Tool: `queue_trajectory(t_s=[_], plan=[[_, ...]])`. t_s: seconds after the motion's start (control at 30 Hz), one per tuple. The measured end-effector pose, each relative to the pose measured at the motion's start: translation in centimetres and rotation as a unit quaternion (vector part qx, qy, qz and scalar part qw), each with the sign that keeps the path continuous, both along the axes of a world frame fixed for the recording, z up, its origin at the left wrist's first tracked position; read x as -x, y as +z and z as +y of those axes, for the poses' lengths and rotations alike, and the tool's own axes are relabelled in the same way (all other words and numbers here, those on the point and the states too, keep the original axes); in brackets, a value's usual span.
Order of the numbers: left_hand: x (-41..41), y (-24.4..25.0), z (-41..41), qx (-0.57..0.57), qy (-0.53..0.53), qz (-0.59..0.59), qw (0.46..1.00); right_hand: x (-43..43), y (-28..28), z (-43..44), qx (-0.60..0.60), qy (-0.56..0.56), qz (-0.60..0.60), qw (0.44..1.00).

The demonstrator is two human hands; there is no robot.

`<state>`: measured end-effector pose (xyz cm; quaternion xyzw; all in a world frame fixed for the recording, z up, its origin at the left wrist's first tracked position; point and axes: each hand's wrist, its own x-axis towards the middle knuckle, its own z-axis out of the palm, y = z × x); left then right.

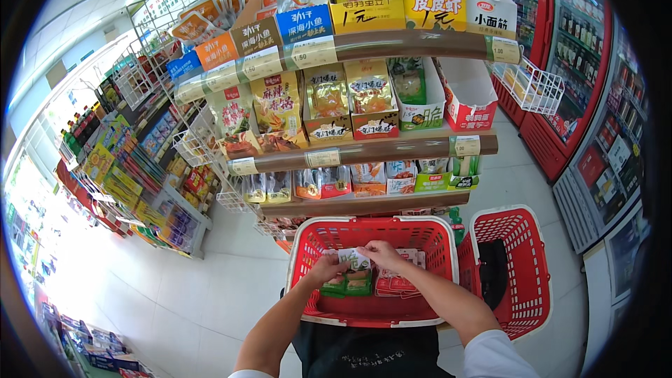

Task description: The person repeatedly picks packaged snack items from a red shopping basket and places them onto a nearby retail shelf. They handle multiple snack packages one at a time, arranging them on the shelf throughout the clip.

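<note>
A red plastic shopping basket (378, 313) with a white rim sits right before me. Over its inside, my left hand (326, 269) and my right hand (383, 255) grip a white-and-green snack packet (353, 258) from either side. Below the left hand lie green snack packets (358, 284) with a clear window. Red-and-white snack packets (395, 285) are piled to their right, partly behind my right forearm. My fingers cover the held packet's edges.
A snack rack (362, 152) with tiers of boxed packets rises beyond the basket. One red-and-white carton (470, 89) on it stands open. At right is a second red basket (525, 273) with a black item (492, 268) inside. Red-framed drinks coolers (567, 63) line the right.
</note>
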<state>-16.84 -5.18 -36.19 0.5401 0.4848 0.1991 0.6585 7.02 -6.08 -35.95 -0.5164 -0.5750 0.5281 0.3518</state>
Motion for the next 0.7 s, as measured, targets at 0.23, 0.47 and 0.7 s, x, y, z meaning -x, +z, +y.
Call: queue_trajectory(t_s=[0.23,0.47,0.7], plan=[[-1.8,13.4,-2.7,-0.112,-0.007,0.020,0.994,-2.3,10.3,-1.9,-0.069,0.138,-0.190,0.970],[-6.3,23.3,-2.5,-0.258,-0.053,-0.062,0.963,-6.6,23.6,-4.4,-0.208,0.033,-0.060,0.976],[-12.9,36.6,0.7,-0.537,-0.032,-0.139,0.831,-11.6,37.1,-3.5,-0.600,-0.103,-0.197,0.768]])
